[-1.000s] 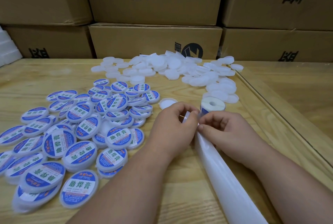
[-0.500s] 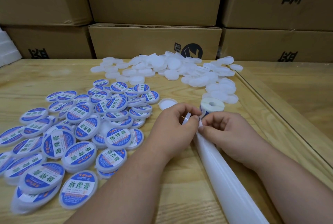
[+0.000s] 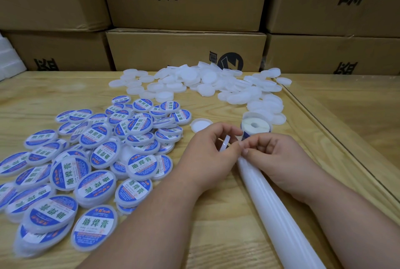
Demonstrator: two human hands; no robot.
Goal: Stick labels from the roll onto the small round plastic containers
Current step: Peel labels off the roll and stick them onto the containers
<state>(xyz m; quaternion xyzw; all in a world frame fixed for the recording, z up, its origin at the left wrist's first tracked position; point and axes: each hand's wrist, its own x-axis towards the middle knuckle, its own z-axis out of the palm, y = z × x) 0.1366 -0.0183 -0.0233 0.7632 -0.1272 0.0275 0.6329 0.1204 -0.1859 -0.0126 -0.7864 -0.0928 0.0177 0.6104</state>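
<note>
Hand positions are seen at the centre of a wooden tabletop, where labelling is under way. At far left, a heap of labelled containers with blue-and-white stickers is spread across the surface. Just right of that heap, one unlabelled white container is seen lying flat on its own. A small round container is gripped on edge by the curled fingers of the left hand. Touching it fingertip to fingertip, the right hand is seen pinching a label at the end of the strip; the pinch itself is partly hidden. A long white backing strip is trailed from under the right hand toward the near edge. Just behind the hands, the label roll is stood on its side. Farther back, a pile of unlabelled containers is strewn before stacked cardboard boxes.
</note>
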